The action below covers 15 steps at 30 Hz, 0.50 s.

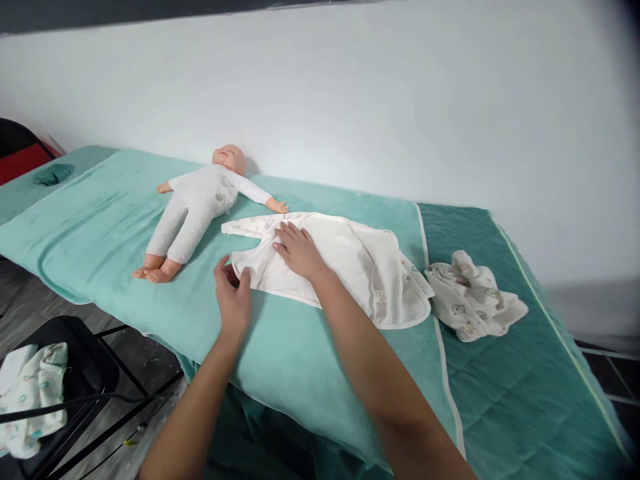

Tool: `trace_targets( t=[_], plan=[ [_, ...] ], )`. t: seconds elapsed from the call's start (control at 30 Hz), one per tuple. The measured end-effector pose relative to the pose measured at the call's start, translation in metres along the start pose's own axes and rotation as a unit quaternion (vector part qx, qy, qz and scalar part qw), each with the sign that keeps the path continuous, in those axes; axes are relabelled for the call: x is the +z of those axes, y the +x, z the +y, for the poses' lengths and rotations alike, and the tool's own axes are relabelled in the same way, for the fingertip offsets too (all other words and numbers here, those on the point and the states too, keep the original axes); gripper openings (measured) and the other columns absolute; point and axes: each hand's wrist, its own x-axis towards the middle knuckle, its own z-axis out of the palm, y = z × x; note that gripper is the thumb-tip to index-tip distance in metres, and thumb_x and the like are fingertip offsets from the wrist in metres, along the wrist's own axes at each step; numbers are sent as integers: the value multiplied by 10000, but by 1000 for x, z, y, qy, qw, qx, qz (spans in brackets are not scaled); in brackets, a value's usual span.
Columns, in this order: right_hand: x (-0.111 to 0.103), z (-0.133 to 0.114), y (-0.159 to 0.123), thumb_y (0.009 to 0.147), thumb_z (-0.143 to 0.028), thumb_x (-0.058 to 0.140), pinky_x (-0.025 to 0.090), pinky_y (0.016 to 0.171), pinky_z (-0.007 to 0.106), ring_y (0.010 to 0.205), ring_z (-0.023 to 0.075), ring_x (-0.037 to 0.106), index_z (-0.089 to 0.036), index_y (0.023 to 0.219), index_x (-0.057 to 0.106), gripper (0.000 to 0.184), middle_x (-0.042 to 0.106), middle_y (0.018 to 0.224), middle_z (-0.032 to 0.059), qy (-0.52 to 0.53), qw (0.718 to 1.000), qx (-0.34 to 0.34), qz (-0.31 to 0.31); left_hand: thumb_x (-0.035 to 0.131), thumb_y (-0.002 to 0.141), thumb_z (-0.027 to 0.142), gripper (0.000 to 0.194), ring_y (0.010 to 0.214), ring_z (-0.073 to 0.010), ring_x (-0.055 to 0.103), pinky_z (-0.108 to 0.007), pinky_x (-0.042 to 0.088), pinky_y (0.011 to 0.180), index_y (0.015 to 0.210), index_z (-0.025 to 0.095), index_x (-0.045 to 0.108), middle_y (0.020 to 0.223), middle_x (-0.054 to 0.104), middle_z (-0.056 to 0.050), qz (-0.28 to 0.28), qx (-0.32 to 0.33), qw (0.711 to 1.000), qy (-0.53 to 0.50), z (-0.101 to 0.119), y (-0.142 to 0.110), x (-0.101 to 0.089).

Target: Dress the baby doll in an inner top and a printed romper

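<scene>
A small white baby top (340, 257) lies spread on the light green cover, one sleeve pointing left toward the doll and another toward my left hand. My right hand (300, 252) rests flat on the fabric near the shoulder, fingers stretched out. Down at the near sleeve's end is my left hand (233, 293), its thumb and fingers apart in a loose curve, touching the cuff. Part of the cuff is hidden by those fingers. A baby doll (200, 193) in a white body suit lies on its back behind and left of the top, arms spread.
A crumpled patterned baby cloth (475, 297) sits right of the top on the dark green quilted cover (520, 380). At lower left, a black chair (85, 347) carries folded printed cloths (37, 393). The white wall (350, 107) borders the bed's far side.
</scene>
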Motion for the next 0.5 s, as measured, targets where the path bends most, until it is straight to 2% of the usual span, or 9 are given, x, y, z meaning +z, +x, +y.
trace_targets(
  t=[0.1,0.23,0.3,0.4,0.5],
  plan=[
    [-2,1,-2,1070,-380,389,204,1274,537,1568,277,307,-192,1482,534,476,386,1667,92,9,1000,7,6,683,872,477,557,766,-140,568,-285,478,708,1336,198,549,954,621,-25,8,-33,999,6,0,19,3],
    [-3,5,-3,1063,-362,402,256,1253,508,1510,263,405,-198,1388,614,421,486,1603,104,38,998,10,44,676,862,392,402,703,-136,532,-268,448,648,1212,194,659,822,603,2,8,-53,998,14,0,37,5],
    [-2,6,-2,1062,-353,397,270,1245,498,1495,260,425,-201,1371,626,414,510,1583,110,45,998,11,52,634,883,345,288,781,-146,577,-268,482,706,1121,189,680,900,647,-22,36,-21,999,-7,-1,36,4],
    [-1,5,0,1066,-369,384,242,1252,526,1531,273,370,-216,1422,589,438,487,1603,105,42,998,12,50,570,925,316,191,962,-162,628,-278,514,850,1040,185,651,1038,673,-52,93,32,995,-27,-4,28,1],
    [2,3,1,1065,-406,390,173,1260,597,1577,308,276,-238,1509,507,489,406,1656,100,25,999,13,33,550,917,229,227,1079,-172,628,-295,519,914,1140,201,580,1165,643,-76,110,44,993,-13,-8,23,-1]
  ],
)
